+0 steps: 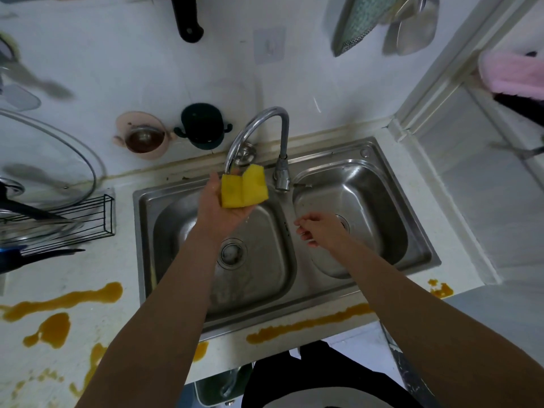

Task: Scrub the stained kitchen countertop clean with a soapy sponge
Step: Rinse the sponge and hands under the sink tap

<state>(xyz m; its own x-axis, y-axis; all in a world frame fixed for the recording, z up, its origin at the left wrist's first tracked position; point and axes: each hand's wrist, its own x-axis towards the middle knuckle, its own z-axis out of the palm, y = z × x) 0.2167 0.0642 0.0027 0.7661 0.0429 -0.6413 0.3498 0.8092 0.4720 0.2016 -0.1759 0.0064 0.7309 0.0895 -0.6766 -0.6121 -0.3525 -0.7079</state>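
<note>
I see my left hand [219, 207] palm-up over the left basin [265, 278] of the steel double sink [412, 231], cradling a folded yellow sponge [243, 188] right under the spout of the curved chrome faucet [259, 125]; the fingers cup it loosely from below. My right hand [319, 229] hangs over the right basin [368, 201], empty, fingers loosely curled and touching nothing.

Both basins hold no dishes; each shows only its drain, and the left one looks wet.

The white countertop [117, 290] runs around the sink. Orange-brown stains [59, 304] spread over it to the left of the sink, a long streak [309, 322] lies along the front edge just before the sink rim, and a small patch [440, 290] sits near the right front corner. The stretch to the left is open until a black wire rack [88, 219] with a glass lid [59, 160] leaning in it.

On the back wall hang a pink cup holder [141, 134] with a dark, metal-rimmed cup in it and a dark green holder [203, 125], contents not discernible.
</note>
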